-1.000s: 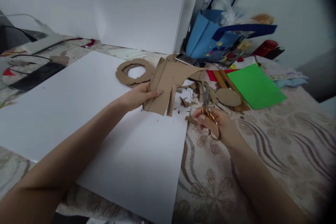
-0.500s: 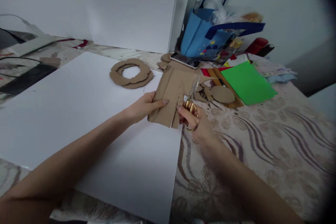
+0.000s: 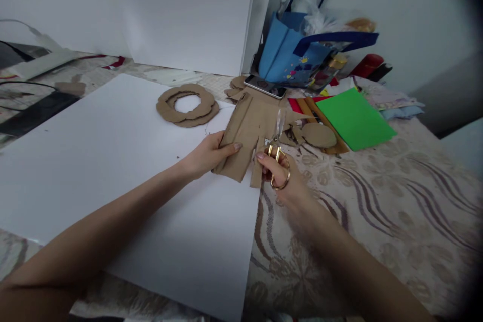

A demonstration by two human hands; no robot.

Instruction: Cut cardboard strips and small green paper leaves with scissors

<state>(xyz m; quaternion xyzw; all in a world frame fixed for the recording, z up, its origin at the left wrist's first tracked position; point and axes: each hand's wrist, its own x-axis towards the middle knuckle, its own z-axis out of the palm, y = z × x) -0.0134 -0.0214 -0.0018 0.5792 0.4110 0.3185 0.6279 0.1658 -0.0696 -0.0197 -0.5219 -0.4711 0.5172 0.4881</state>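
Note:
My left hand (image 3: 211,155) grips the left edge of a brown cardboard piece (image 3: 245,128), thumb on top and fingers underneath. A slit runs up from the near edge of the cardboard, splitting off a narrow strip (image 3: 256,173) on its right. Gold-handled scissors (image 3: 276,153) sit in my right hand (image 3: 284,173), their blades nearly together and pointing away from me. The thumb and fingers of that hand also touch the strip. Beyond my left hand, two scalloped cardboard rings (image 3: 204,103) lie overlapped on a large white board (image 3: 124,161).
Cardboard scraps and a cardboard oval (image 3: 319,135) lie right of the scissors, beside a green sheet (image 3: 356,118). A phone (image 3: 265,86) rests behind the cardboard. Farther back stands a blue bag (image 3: 283,50). Patterned cloth (image 3: 362,201) covers the table.
The strip has been pulled to the right and the slit has widened. My right hand and the scissors have shifted slightly right. My left hand keeps its hold.

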